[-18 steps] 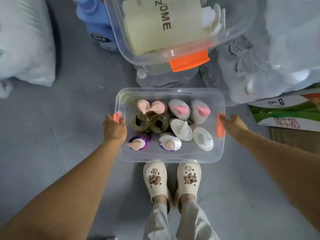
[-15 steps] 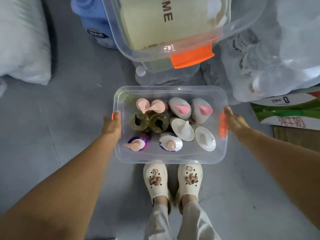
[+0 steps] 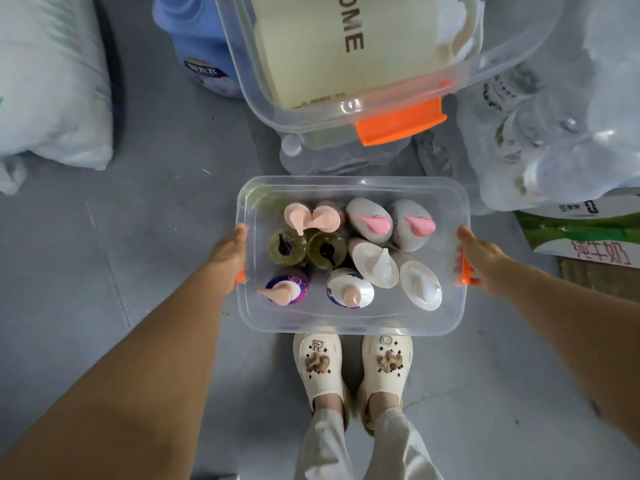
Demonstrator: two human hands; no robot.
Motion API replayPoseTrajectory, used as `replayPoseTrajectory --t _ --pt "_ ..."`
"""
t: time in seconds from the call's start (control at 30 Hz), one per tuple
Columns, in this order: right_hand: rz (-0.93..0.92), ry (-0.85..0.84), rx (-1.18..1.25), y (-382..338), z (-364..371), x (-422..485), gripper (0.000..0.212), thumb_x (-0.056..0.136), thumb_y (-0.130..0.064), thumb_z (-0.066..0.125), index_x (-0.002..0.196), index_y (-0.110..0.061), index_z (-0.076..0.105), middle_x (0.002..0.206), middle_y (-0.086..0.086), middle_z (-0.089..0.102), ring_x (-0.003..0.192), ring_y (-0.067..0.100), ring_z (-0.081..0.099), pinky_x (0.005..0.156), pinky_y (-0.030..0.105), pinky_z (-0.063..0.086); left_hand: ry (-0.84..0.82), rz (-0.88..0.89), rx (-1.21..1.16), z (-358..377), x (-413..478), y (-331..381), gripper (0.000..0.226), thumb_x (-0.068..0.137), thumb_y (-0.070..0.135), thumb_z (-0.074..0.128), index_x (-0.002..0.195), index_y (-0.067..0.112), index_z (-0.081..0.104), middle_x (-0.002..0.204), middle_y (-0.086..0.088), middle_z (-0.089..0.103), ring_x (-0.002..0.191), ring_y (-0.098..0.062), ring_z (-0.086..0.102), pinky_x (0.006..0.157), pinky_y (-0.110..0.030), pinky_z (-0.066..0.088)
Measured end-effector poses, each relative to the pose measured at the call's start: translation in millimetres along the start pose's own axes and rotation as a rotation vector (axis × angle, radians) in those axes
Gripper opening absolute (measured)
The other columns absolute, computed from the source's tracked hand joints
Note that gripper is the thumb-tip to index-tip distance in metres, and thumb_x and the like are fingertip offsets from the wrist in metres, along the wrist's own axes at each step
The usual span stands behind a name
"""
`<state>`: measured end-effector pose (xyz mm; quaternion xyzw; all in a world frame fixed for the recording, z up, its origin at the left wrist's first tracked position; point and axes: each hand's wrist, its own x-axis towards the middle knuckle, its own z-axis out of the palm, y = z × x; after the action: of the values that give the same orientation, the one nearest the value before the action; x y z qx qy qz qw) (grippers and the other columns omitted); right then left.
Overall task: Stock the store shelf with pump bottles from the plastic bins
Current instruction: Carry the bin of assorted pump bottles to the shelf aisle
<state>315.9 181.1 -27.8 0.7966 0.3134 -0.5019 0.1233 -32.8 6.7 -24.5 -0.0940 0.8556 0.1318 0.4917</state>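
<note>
A clear plastic bin (image 3: 349,323) with orange side handles is held above the grey floor, in front of my feet. It carries several upright pump bottles (image 3: 349,252): pink-topped ones at the back, two olive ones with black pumps, white ones on the right, and two purple-and-white ones at the front. My left hand (image 3: 227,256) grips the bin's left handle. My right hand (image 3: 479,259) grips the right orange handle (image 3: 463,271). Fingers of both hands are hidden under the rim.
A larger clear bin (image 3: 346,109) with an orange latch sits ahead on shrink-wrapped water bottles. A blue detergent jug (image 3: 199,53) stands behind it. White sacks (image 3: 52,84) lie left, wrapped bottle packs (image 3: 554,133) and a green carton (image 3: 588,233) right.
The bin has risen off the floor toward me and looks larger. Both hands have closed around its side handles, covering most of the left orange handle.
</note>
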Motion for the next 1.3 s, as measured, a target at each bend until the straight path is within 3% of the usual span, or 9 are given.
replayPoseTrajectory --t 0.13,0.23,0.37,0.5,0.63,0.87,1.0,1.13,1.3 --pt "0.018 -0.026 0.0 2.2 -8.2 -11.1 0.051 0.092 -0.064 0.036 0.096 -0.017 0.054 0.093 0.012 0.058 0.081 0.029 0.059 0.085 0.044 0.051 -0.043 0.025 0.045 -6.9 -15.8 -8.1 0.058 0.096 0.064 0.031 0.13 0.019 0.048 0.117 -0.005 0.054 0.089 -0.029 0.059 0.083 -0.045 0.053" --pt "0.033 -0.03 -0.024 7.3 -16.3 -33.0 0.053 0.092 -0.065 0.036 0.106 -0.017 0.053 0.103 0.012 0.06 0.097 0.034 0.062 0.083 0.047 0.05 -0.029 0.01 0.008 -17.2 -33.1 -10.4 0.06 0.095 0.065 0.036 0.134 0.021 0.049 0.129 -0.008 0.054 0.106 -0.032 0.057 0.079 -0.044 0.052" --pt "0.063 -0.039 -0.018 13.3 -33.8 -76.6 0.055 0.093 -0.064 0.036 0.111 -0.015 0.054 0.105 0.014 0.06 0.098 0.035 0.06 0.079 0.05 0.049 -0.022 -0.063 -0.05 -40.2 -73.3 -13.6 0.06 0.088 0.07 0.045 0.129 0.027 0.051 0.129 -0.008 0.056 0.109 -0.033 0.056 0.071 -0.041 0.05" --pt "0.043 -0.05 -0.014 18.3 -56.6 -131.0 0.055 0.093 -0.063 0.037 0.11 -0.014 0.056 0.095 0.012 0.061 0.095 0.034 0.061 0.087 0.053 0.051 -0.025 -0.075 -0.038 -70.0 -124.3 -24.1 0.062 0.085 0.075 0.044 0.128 0.031 0.05 0.128 -0.007 0.056 0.109 -0.033 0.057 0.069 -0.04 0.051" --pt "0.022 -0.079 0.019 22.8 -84.7 -192.3 0.052 0.092 -0.064 0.038 0.11 -0.019 0.056 0.097 0.009 0.063 0.093 0.032 0.061 0.082 0.052 0.051 -0.008 -0.035 -0.023 -102.4 -180.3 -29.0 0.058 0.087 0.074 0.042 0.119 0.027 0.054 0.119 -0.006 0.058 0.099 -0.032 0.059 0.056 -0.034 0.046" --pt "-0.069 -0.049 0.016 31.3 -144.1 -294.2 0.058 0.093 -0.064 0.036 0.111 -0.013 0.057 0.106 0.013 0.061 0.098 0.034 0.061 0.088 0.054 0.051 0.041 0.133 0.041 -151.6 -277.6 -22.8 0.063 0.091 0.069 0.04 0.133 0.022 0.048 0.124 -0.008 0.055 0.099 -0.031 0.057 0.076 -0.045 0.054" --pt "-0.115 -0.036 0.048 40.2 -178.3 -346.7 0.054 0.093 -0.065 0.034 0.109 -0.017 0.052 0.106 0.012 0.058 0.092 0.031 0.057 0.086 0.052 0.051 0.067 0.293 0.097 -176.4 -333.7 -11.9 0.067 0.094 0.065 0.038 0.131 0.012 0.053 0.13 -0.015 0.057 0.114 -0.039 0.057 0.094 -0.056 0.05" --pt "-0.145 0.009 0.08 53.5 -208.2 -389.3 0.065 0.093 -0.066 0.032 0.121 -0.013 0.057 0.118 0.012 0.059 0.099 0.032 0.058 0.078 0.044 0.051 0.066 0.411 0.171 -193.5 -382.1 -5.6 0.068 0.093 0.068 0.034 0.119 0.011 0.059 0.119 -0.019 0.062 0.106 -0.04 0.06 0.091 -0.057 0.051" --pt "-0.208 0.097 0.117 88.5 -236.1 -433.7 0.069 0.093 -0.064 0.032 0.115 -0.005 0.06 0.108 0.014 0.059 0.083 0.027 0.059 0.066 0.034 0.048 0.036 0.497 0.287 -201.4 -429.0 0.8 0.063 0.089 0.074 0.032 0.105 0.018 0.056 0.108 -0.01 0.061 0.097 -0.038 0.061 0.085 -0.054 0.055"
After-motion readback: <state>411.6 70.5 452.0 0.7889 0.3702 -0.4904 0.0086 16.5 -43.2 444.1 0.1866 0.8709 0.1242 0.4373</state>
